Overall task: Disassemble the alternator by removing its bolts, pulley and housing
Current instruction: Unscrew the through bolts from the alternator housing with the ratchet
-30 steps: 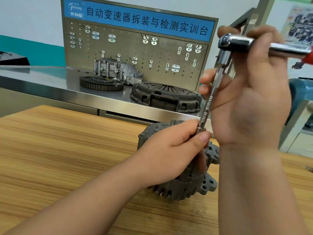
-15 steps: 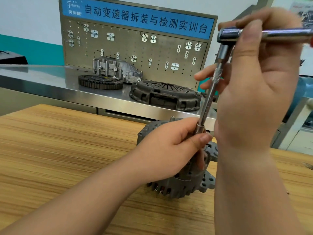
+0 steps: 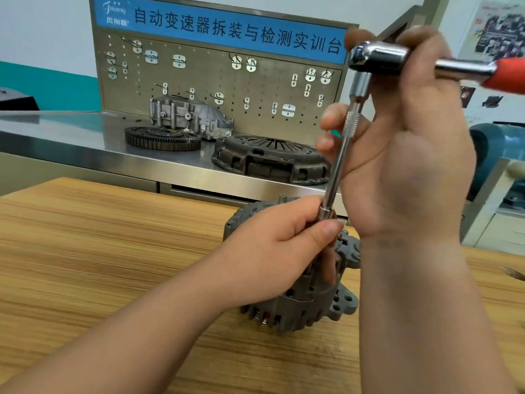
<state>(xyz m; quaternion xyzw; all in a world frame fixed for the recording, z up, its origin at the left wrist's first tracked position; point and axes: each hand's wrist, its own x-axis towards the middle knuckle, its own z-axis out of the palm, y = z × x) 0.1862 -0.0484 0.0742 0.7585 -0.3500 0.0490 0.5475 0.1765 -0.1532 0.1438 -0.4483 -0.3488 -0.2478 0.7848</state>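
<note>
Left hand pinches lower end of extension, palm over alternator on table. Right hand, above, grasps ratchet head, fingers touching extension knurl.

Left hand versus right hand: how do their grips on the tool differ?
The left hand sits low, curled round the bottom of the chrome extension bar atop the dark grey alternator; the right hand is raised, gripping the red-handled chrome ratchet by its head, fingertips on the bar's knurling. Both hold one tool.
</note>
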